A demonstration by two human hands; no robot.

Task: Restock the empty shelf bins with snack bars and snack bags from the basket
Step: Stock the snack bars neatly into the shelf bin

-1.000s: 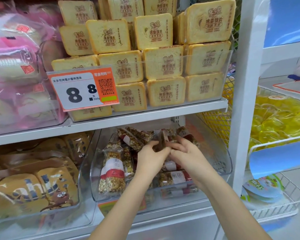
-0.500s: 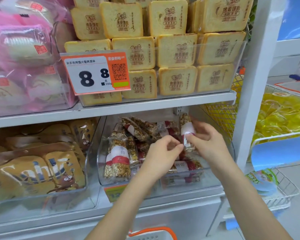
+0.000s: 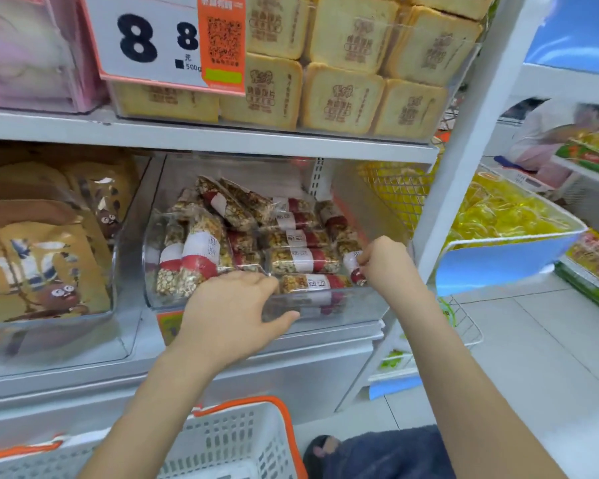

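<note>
A clear plastic shelf bin (image 3: 346, 311) on the lower shelf holds several grain snack bars (image 3: 301, 259) in clear wrappers with red and white labels. My left hand (image 3: 232, 312) grips the bin's front rim, fingers hooked over the edge and thumb on the outer wall. My right hand (image 3: 384, 261) pinches one snack bar (image 3: 354, 267) standing at the bin's front right corner. The white basket (image 3: 236, 444) with orange rim sits on the floor below my arms; its contents are not visible.
A bin of brown snack bags (image 3: 49, 257) stands to the left. Above is a bin of toast-slice packs (image 3: 343, 98) with a price tag (image 3: 166, 39). A white shelf post (image 3: 464, 167) rises to the right, with yellow jelly cups (image 3: 498, 209) and a person (image 3: 540, 140) beyond.
The view dropped lower and closer. My left hand moved from the bars to the bin's front rim. My right hand carried a bar down to the front right corner.
</note>
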